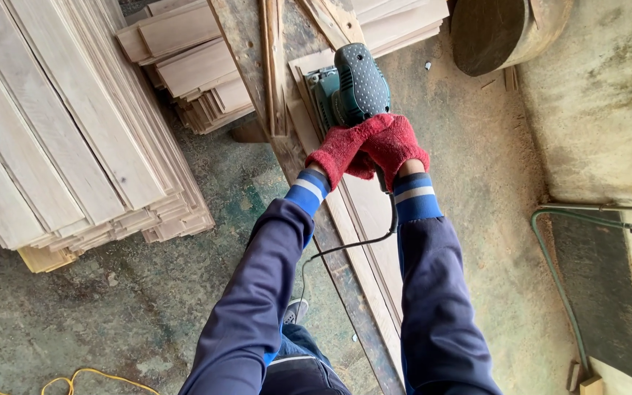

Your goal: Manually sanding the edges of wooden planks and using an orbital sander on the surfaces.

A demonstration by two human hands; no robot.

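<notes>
Both hands in red gloves, the left hand (339,150) and the right hand (395,143), are closing together around the rear grip of the green sander (352,88). The sander is resting flat on a long pale board (367,219) that is lying along a rough, narrow desk (246,44). For a good result I think the sander should be staying flat, with even, light pressure, and its black cable (352,241) should be staying behind, away from the pad.

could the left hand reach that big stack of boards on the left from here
Probably yes, but not at once. The left hand is clamped with the right hand on the green sander; open floor separates it from the board stack, nothing blocking.
</notes>
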